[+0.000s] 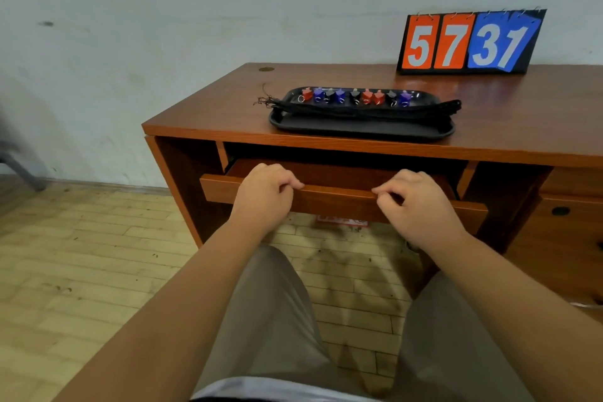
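As seen from the head camera, the only view, both hands sit on the drawer [342, 197], a shallow wooden one that hangs under the middle of the tabletop [208, 108] and stands partly out towards the person. The left hand [266, 196] holds the drawer's front panel left of its middle, its fingers [290, 183] curled over the panel's top edge. The right hand [417, 204] holds the same edge further right, its fingers [385, 191] bent over it in the same way. The two hands are well apart, with a bare stretch of the panel between them.

On the tabletop, just behind its front edge and above the drawer, lies a black tray [359, 129]. A row of small red, blue and black charms [355, 97] with metal rings lies along the tray's far side, and a bundle of black cords [375, 108] stretches across it just in front of them. Further back, near the wall, stands a flip scoreboard [470, 42] showing 57 in orange and 31 in blue. The person's knees in grey shorts [270, 320] point at the drawer over a wooden floor [81, 254].
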`<control>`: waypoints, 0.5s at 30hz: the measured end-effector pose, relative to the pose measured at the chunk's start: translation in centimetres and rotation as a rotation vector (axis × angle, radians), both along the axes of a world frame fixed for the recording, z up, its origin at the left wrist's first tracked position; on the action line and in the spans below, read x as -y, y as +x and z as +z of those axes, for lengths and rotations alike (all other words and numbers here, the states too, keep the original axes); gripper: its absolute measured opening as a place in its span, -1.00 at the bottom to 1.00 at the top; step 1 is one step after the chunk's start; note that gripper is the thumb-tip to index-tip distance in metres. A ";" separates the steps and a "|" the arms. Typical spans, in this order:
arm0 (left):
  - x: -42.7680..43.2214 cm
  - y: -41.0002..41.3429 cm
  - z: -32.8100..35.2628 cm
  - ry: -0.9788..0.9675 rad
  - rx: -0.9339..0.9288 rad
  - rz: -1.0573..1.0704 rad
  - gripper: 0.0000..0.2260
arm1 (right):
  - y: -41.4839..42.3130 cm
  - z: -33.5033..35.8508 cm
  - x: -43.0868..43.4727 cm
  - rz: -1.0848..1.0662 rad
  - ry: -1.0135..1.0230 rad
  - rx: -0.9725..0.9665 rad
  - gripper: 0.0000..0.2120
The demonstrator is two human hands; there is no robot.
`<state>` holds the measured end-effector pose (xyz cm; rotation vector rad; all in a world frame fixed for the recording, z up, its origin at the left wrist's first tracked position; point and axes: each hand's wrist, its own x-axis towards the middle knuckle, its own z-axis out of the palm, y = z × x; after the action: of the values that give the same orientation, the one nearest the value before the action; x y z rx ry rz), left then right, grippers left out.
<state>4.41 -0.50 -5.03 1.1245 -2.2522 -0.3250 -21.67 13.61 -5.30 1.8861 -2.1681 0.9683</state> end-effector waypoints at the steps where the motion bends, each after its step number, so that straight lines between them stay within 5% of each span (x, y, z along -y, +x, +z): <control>1: 0.0 0.2 0.1 0.027 0.002 0.002 -0.65 | 0.3 0.2 -0.2 0.007 0.014 0.012 -0.75; 15: -3.6 4.1 -0.3 0.053 -0.063 -0.049 -0.56 | 2.3 0.9 -2.8 0.134 -0.016 0.077 -0.44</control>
<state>8.48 3.13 -5.30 1.0724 -2.2299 -0.4357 -19.34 16.40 -4.42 2.0419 -2.0894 1.0965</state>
